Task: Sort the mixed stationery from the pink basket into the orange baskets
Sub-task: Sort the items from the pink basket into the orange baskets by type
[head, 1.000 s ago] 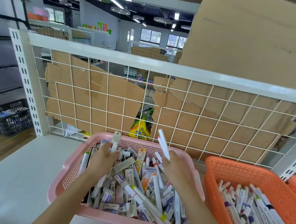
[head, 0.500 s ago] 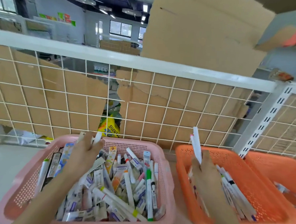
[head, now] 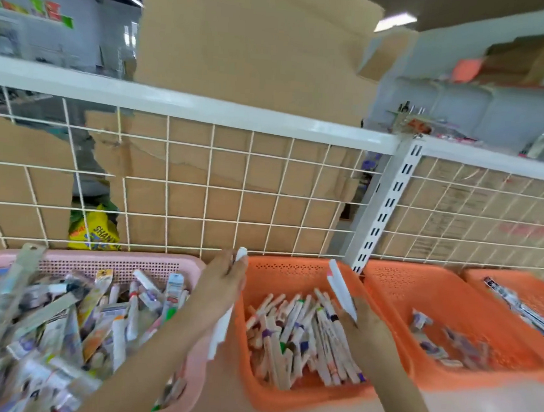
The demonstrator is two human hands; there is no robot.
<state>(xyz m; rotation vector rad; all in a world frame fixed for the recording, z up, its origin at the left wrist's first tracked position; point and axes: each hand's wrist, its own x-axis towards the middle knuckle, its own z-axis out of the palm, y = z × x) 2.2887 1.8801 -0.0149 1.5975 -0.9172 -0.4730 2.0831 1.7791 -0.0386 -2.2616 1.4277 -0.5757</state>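
Could lose the marker (head: 221,326) down the gap between pink basket (head: 115,261) and near orange basket (head: 292,266): held right over that seam by the left hand (head: 223,286), fingers wrapped round its upper part, with lower end dangling. Could land it in the wrong basket too, if released in a rush. Right hand (head: 363,325) poised over the orange basket's pile (head: 303,333), gripping white markers (head: 340,289) tilted up and back. Loads left in the pink.

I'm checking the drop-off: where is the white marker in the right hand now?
In the head view, right of centre: the right hand holds the white marker tilted over the leftmost orange basket, above the pile of markers there.
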